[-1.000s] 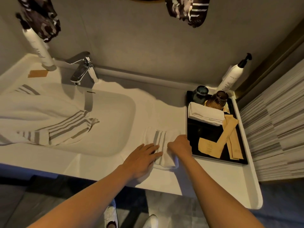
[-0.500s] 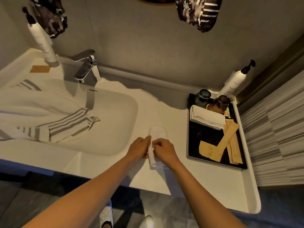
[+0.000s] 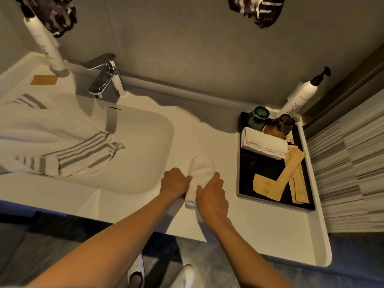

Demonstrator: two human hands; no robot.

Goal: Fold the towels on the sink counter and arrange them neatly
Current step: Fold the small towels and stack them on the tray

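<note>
Overhead, both hands grip a small rolled towel point(image 3: 200, 175) on the white counter point(image 3: 270, 235) between basin point(image 3: 133, 154) and tray point(image 3: 268, 200): left hand point(image 3: 175, 181) and right hand point(image 3: 212, 194) have fingers curled around it. Inside the black tray lie a folded towel point(image 3: 264, 145), two cups point(image 3: 270, 121) and paper sachets point(image 3: 286, 179). A striped towel point(image 3: 52, 142) drapes into the basin.

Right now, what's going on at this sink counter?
A person is working a small white towel on the counter between the basin and the black tray. The left hand and right hand grip it from either side; it is already narrow and rolled or folded lengthwise. A larger striped towel lies unfolded, draped into the basin. One folded white towel already sits on the tray.
</note>
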